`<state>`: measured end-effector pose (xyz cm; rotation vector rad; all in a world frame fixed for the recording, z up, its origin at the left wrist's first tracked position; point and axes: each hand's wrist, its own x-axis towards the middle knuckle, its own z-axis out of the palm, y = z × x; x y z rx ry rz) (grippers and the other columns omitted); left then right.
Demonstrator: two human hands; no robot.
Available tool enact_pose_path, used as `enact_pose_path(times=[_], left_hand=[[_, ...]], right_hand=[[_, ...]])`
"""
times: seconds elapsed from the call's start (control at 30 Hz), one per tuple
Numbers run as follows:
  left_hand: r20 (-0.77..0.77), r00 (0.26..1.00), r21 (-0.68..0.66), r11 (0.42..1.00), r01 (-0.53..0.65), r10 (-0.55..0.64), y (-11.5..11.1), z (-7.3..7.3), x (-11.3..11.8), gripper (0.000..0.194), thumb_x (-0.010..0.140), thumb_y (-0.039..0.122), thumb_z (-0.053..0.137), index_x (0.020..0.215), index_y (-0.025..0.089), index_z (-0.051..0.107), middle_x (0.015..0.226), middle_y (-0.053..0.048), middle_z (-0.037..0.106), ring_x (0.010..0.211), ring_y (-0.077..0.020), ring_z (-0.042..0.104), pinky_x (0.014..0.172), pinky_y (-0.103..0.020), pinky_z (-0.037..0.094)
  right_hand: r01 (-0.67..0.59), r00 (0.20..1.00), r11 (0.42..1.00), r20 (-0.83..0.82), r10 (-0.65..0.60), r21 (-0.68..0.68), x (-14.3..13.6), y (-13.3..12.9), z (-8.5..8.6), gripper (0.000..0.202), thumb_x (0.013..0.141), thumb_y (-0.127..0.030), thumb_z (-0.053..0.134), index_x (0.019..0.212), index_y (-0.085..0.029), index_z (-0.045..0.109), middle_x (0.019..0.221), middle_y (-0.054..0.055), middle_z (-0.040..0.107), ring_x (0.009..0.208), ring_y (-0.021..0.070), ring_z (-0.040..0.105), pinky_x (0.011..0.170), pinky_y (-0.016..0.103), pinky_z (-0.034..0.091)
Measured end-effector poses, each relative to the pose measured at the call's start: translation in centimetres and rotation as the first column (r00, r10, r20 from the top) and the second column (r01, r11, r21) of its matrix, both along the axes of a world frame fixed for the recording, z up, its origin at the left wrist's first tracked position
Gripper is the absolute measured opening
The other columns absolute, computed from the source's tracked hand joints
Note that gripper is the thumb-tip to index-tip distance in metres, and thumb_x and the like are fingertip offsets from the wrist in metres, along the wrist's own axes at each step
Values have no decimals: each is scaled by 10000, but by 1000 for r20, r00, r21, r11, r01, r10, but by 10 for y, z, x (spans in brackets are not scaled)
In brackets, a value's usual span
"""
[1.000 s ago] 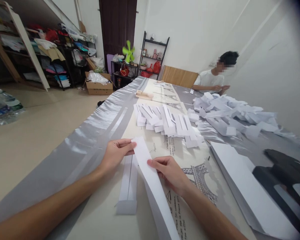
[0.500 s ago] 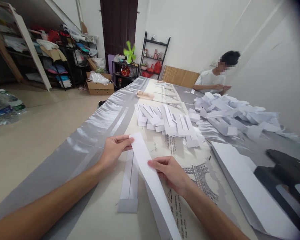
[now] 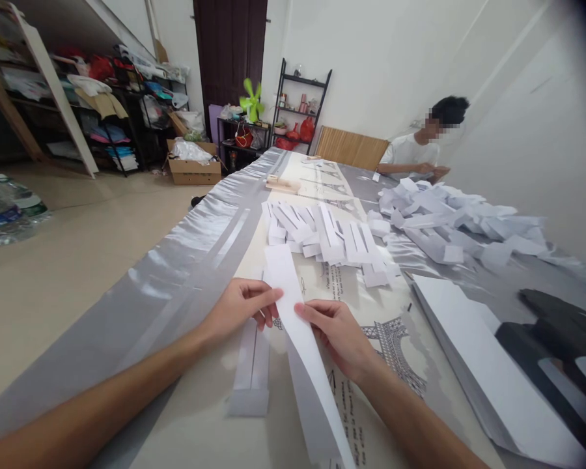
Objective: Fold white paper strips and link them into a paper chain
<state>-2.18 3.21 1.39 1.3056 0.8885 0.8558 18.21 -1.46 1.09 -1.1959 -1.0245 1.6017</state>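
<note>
A long white paper strip is raised above the table, its lower part curving towards me. My left hand pinches its left edge between thumb and fingers. On the strip's right edge, my right hand grips with the thumb on top and the fingers mostly hidden beneath. Under and left of the strip lies a narrow folded paper piece with a line down its middle and a flap at the near end. Several similar folded paper pieces are heaped just beyond my hands.
A stack of white paper lies at the right, beside a dark object. Behind them spreads a large pile of folded papers. Another person sits at the far right side of the table.
My left hand has slid down the strip towards me and a little right, closer to my right hand. The strip's far end now sticks out beyond both hands.
</note>
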Motion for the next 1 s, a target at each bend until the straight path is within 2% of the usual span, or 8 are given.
enact_pose_path(times=[0.07,0.17,0.27,0.37,0.47,0.6,0.8,1.0], left_hand=[[-40,996,35,996,84,-83,-2,0,1,397,822,502,727,620,162,687,613,-52,675,498,-132,591,447,-212,443],[-71,989,62,989,135,-131,-4,0,1,367,825,470,730,625,166,682,545,-21,630,435,-101,514,424,-201,383],[-109,990,80,991,103,-94,-3,1,0,397,830,481,717,589,174,645,487,4,576,400,-83,449,417,-200,333],[-120,992,97,995,35,-24,0,1,-1,415,827,490,716,574,177,612,506,8,578,415,-81,453,425,-199,327],[-129,991,123,992,-5,21,4,0,-3,413,836,473,714,578,173,595,528,14,573,436,-75,455,440,-192,332],[-133,991,134,991,1,17,5,-2,-3,410,860,454,693,589,164,589,545,17,572,451,-70,453,458,-191,335],[-79,994,155,986,-68,81,5,-1,-2,402,857,425,705,588,154,581,523,34,544,447,-63,435,462,-188,326],[-76,992,153,985,-85,97,8,-3,-4,396,866,397,707,587,150,572,521,40,528,456,-61,436,470,-186,331]], right_hand=[[5,1000,1000,-3,-5,23,0,0,1,287,763,-443,816,880,-180,822,808,56,754,711,172,613,660,293,457],[17,1000,999,6,-17,40,0,0,1,283,777,-436,808,896,-180,823,816,58,757,704,169,611,669,294,466],[21,999,1000,-26,-21,20,-1,0,0,305,761,-456,819,894,-182,822,832,67,759,719,179,631,701,308,487],[-6,998,1000,-59,5,-21,-2,0,0,325,748,-476,824,881,-179,820,838,77,758,743,193,652,735,331,507],[2,1000,1000,-14,-2,-12,-1,0,0,313,759,-471,818,868,-178,818,825,69,749,757,191,652,741,330,511],[38,998,999,54,-39,24,0,0,-1,298,757,-456,823,871,-181,819,800,54,741,746,184,636,727,317,504],[-46,998,999,-39,45,-13,1,1,-3,332,787,-464,804,922,-160,815,899,93,749,806,198,637,773,338,510],[-4,998,1000,55,3,9,1,2,-5,313,787,-472,800,897,-180,820,815,58,735,735,166,610,703,302,472]])
